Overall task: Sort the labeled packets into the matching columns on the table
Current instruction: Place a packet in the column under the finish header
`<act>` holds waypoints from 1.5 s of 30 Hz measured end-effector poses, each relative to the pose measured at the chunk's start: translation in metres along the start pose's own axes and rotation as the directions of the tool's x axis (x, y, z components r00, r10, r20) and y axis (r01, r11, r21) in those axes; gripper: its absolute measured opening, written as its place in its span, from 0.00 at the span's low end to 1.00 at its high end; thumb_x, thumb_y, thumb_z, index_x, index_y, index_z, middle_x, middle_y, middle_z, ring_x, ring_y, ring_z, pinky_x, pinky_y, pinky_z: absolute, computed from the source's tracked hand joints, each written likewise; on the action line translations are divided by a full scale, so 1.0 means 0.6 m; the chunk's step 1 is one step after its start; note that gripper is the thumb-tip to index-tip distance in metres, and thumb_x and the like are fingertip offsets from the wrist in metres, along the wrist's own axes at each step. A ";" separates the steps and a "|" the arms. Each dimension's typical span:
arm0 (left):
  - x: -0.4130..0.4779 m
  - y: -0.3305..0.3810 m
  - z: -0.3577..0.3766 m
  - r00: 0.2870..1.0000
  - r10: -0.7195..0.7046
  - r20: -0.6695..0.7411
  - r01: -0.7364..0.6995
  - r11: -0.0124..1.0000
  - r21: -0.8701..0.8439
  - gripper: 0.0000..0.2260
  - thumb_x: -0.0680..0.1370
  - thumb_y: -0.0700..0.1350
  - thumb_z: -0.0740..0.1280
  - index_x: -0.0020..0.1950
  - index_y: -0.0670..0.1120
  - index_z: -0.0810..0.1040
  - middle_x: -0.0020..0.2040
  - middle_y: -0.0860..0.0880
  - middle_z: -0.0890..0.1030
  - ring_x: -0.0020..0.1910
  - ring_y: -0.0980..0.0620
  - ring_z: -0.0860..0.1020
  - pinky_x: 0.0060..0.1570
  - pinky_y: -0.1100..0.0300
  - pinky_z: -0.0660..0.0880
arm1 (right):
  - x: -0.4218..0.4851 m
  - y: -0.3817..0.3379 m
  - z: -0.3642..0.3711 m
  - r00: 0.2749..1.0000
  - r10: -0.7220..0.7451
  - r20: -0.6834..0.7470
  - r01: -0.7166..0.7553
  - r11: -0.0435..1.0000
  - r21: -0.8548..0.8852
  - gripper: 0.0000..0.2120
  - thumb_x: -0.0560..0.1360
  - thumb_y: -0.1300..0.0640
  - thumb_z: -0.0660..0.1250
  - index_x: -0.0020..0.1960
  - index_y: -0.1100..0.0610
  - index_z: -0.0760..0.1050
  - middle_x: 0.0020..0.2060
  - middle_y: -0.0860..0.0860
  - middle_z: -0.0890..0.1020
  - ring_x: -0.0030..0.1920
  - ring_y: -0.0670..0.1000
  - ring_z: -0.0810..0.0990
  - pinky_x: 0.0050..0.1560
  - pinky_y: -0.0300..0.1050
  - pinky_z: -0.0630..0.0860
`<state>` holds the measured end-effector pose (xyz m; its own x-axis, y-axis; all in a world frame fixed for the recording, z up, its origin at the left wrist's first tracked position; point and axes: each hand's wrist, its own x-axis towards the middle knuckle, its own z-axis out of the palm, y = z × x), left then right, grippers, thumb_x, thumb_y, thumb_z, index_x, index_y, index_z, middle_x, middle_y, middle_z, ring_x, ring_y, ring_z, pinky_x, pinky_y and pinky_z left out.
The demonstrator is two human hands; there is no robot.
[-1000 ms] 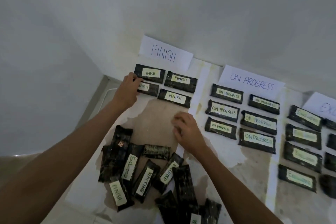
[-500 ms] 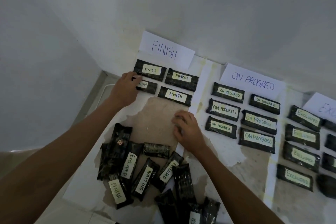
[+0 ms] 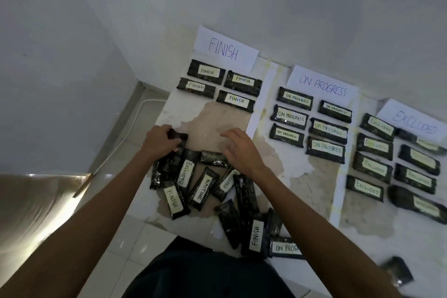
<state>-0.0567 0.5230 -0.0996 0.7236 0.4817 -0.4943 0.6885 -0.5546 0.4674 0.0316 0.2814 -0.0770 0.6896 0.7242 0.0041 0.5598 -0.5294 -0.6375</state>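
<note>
With a fourth packet (image 3: 196, 86) now left lying under the FINISH sign (image 3: 223, 49), the left hand (image 3: 158, 141) has come back to the unsorted pile (image 3: 202, 187) on the worktop (image 3: 217, 123), its grip clamped on a dark packet (image 3: 178, 136) whose label is hidden, while the right hand (image 3: 238, 150) hovers slack, holding nothing.

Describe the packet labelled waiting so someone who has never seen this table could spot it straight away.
From the white FINISH card at the table's back left, come straight toward the person to the loose pile of dark packets. In the pile's middle, the WAITING packet lies slanted, just right of an EXCLUDED packet and a FINISH packet. It is the only visible label reading WAITING.
</note>
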 end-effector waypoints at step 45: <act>-0.028 0.172 0.027 0.997 0.030 0.065 0.021 0.745 -0.667 0.21 0.76 0.32 0.63 0.69 0.40 0.69 0.62 0.45 0.75 0.59 0.50 0.75 0.59 0.56 0.74 | 0.100 -0.033 -0.061 0.921 0.320 0.224 -0.366 0.907 0.209 0.19 0.69 0.56 0.73 0.59 0.57 0.77 0.50 0.52 0.75 0.51 0.48 0.72 0.46 0.39 0.70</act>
<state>0.0013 0.4465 -0.0551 0.7395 0.4196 -0.5263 0.5602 0.0498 0.8269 0.0788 0.3192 -0.0361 0.7112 0.5960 -0.3727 0.1588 -0.6527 -0.7408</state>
